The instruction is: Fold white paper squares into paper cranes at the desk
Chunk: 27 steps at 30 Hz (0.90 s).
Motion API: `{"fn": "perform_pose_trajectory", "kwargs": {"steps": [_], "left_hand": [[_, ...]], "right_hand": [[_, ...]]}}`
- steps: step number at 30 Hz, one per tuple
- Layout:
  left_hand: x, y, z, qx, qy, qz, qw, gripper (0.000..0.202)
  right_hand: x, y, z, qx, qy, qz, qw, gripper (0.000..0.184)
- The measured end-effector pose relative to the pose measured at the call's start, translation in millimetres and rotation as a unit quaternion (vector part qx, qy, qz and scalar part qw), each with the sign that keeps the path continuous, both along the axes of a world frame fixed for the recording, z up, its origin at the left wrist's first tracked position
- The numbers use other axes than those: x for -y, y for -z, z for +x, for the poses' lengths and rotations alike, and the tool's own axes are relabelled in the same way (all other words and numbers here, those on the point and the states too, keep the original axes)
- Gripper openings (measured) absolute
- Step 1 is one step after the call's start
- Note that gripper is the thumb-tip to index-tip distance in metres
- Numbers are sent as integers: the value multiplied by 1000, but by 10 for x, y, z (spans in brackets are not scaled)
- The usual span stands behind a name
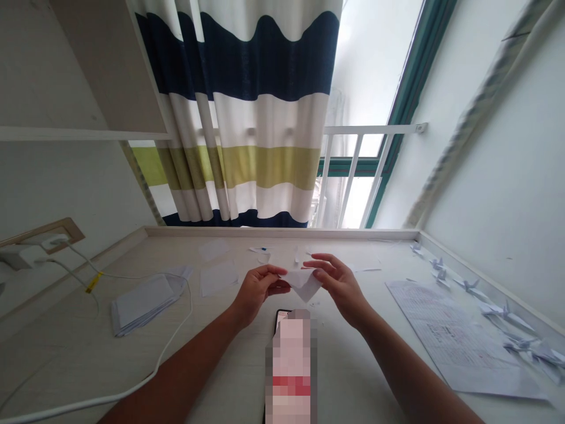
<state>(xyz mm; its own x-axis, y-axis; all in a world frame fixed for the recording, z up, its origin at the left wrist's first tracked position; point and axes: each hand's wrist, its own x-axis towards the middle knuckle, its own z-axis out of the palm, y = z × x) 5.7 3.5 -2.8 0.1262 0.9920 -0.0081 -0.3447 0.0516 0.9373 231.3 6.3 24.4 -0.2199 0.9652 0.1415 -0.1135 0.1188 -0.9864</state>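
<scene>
A small white sheet of paper [304, 284], folded into a triangle with its point downward, is held up above the desk between both hands. My left hand [260, 290] pinches its left corner between thumb and fingers. At the right corner, the thumb and index finger of my right hand [338, 285] grip the paper, while the other fingers stretch out behind. Below the hands lies a phone [279, 321], mostly covered by a blurred patch.
Stacked papers [143, 303] lie left, near a white cable [170, 347]. A printed sheet [454, 335] rests on the right, beside several folded paper figures [470, 285] along the desk's edge. Loose square paper [219, 278] and scraps [263, 258] lie toward the back.
</scene>
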Motion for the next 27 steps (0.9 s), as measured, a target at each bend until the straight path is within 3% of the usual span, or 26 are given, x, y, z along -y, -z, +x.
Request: {"fn": "perform_pose_trajectory", "kwargs": {"steps": [4, 10, 16, 21, 27], "left_hand": [[15, -25, -15, 13, 13, 26, 999, 27], [18, -46, -30, -59, 28, 42, 997, 42], [73, -72, -48, -100, 164, 38, 981, 66], [146, -106, -9, -115, 234, 36, 965, 55], [216, -115, 33, -162, 271, 31, 948, 41]], "right_hand": [[-19, -12, -5, -11, 20, -33, 999, 43], [-22, -34, -16, 8, 42, 20, 999, 48], [46, -84, -50, 21, 4, 52, 998, 51], [67, -106, -57, 3, -12, 50, 999, 53], [69, -68, -88, -12, -46, 50, 998, 46]]}}
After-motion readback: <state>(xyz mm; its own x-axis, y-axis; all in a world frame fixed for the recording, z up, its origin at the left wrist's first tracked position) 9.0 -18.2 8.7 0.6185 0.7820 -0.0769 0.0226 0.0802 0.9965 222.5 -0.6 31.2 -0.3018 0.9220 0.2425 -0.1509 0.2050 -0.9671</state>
